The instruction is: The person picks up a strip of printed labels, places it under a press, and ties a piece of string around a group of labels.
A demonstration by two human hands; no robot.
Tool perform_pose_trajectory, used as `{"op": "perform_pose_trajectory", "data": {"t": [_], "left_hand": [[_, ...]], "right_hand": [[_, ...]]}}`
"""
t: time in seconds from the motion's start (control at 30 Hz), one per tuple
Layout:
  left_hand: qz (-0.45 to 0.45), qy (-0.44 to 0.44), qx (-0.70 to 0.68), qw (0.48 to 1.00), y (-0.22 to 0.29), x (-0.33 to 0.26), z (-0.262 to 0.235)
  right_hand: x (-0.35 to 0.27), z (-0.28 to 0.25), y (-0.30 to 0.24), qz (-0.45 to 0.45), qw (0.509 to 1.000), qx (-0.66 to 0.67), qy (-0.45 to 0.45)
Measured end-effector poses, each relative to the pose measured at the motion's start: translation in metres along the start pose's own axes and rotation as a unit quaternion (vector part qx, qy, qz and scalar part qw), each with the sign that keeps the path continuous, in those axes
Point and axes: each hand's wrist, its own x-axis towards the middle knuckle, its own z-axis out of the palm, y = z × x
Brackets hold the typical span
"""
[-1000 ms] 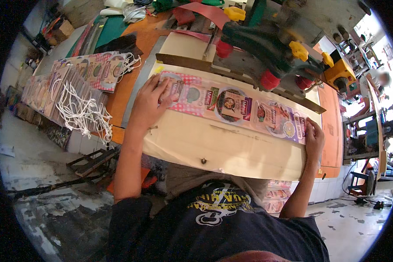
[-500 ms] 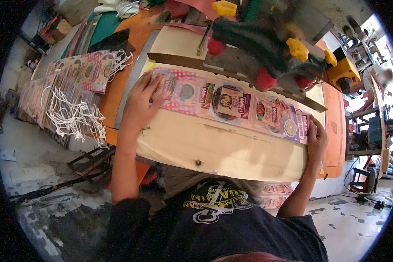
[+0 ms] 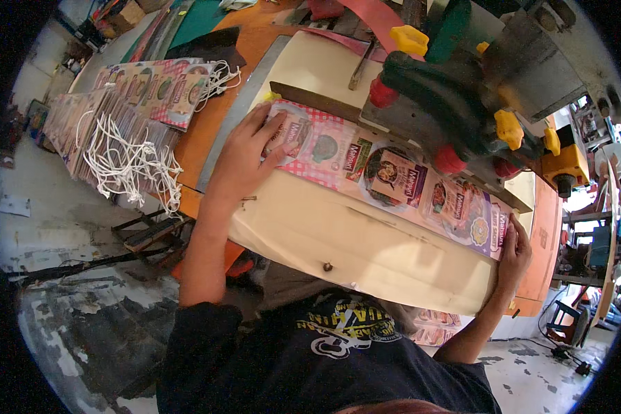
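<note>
A long printed strip (image 3: 352, 165), pink checkered at its left end and purple at its right, lies flat on a cream board (image 3: 366, 241). Food pictures cover it. My left hand (image 3: 245, 148) rests on the left end, fingers stretched and thumb spread over the print. At the other end my right hand (image 3: 515, 259) has its fingers close together, bent round the strip's short edge; its thumb is hard to make out. The strip's far long edge runs along a dark metal bar (image 3: 314, 100) beneath a green machine (image 3: 428, 90).
Red knobs (image 3: 383, 91) and yellow knobs (image 3: 408, 41) stick out from the machine just beyond the strip. A stack of printed cards (image 3: 117, 114) with white cords (image 3: 134, 162) stands to the left. A yellow box (image 3: 564, 162) is at the right.
The whole view has shifted and tilted, so the strip, board and machine appear farther right. Both hands stay at the strip's ends, and the strip shows no clear movement along the bar.
</note>
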Motion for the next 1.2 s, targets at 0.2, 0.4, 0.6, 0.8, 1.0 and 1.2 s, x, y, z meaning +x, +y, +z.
{"op": "perform_pose_trajectory", "data": {"t": [0.2,0.4,0.6,0.8,1.0,1.2], "left_hand": [[-0.004,0.001,0.001,1.000,-0.002,-0.001,0.002],[-0.019,0.006,-0.006,1.000,0.001,-0.001,0.002],[-0.021,0.004,-0.007,1.000,0.000,-0.002,0.003],[-0.017,0.006,-0.005,1.000,-0.001,0.000,0.006],[0.009,-0.025,0.012,1.000,0.008,0.007,-0.006],[-0.043,-0.067,0.026,0.997,0.014,0.007,-0.003]], "right_hand": [[0.002,-0.003,0.002,-0.009,0.998,-0.063,0.003],[0.000,-0.003,0.002,-0.035,0.997,-0.062,0.005],[-0.001,-0.002,-0.002,-0.005,0.999,-0.048,-0.005],[-0.007,-0.003,-0.020,0.015,0.996,-0.082,-0.007],[-0.004,-0.005,-0.011,0.027,0.998,-0.063,0.005],[0.001,-0.003,-0.002,-0.018,0.988,-0.127,0.084]]}}
